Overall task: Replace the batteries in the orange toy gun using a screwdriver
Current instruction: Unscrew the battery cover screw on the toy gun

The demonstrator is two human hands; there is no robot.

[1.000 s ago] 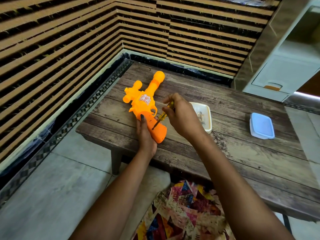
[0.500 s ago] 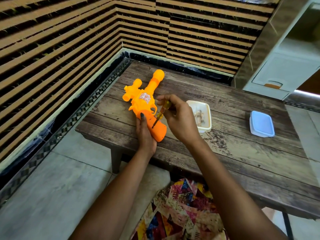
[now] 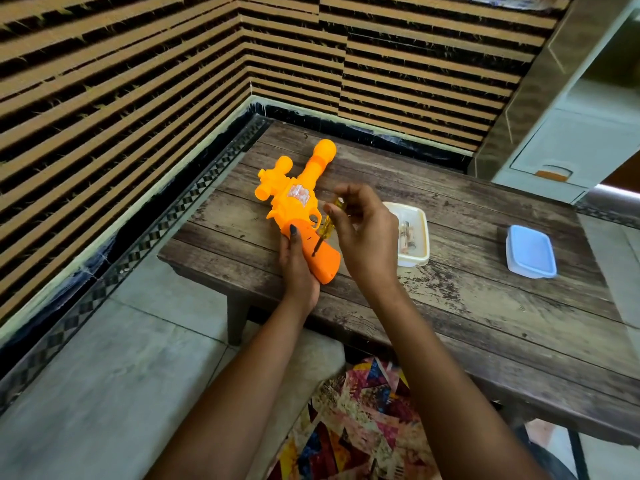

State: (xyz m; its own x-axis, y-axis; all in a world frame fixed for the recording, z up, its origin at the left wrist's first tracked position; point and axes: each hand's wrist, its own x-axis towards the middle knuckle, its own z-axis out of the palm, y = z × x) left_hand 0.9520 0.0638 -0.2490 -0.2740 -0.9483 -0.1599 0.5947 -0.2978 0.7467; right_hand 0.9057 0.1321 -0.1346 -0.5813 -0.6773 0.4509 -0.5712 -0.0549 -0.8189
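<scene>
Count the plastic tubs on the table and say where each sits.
2. The open white tub sits just right of the right hand, with batteries inside. The blue-lidded tub stands apart, farther right on the table. None seems hidden.

Left hand (image 3: pixel 297 268) grips orange toy gun (image 3: pixel 298 209) handle; right hand (image 3: pixel 363 233) pinches screwdriver (image 3: pixel 325 227), tip on handle.

My left hand (image 3: pixel 298 268) has a dark-painted thumbnail; fabric (image 3: pixel 356 420) in a multicoloured triangle print covers my lap.
</scene>
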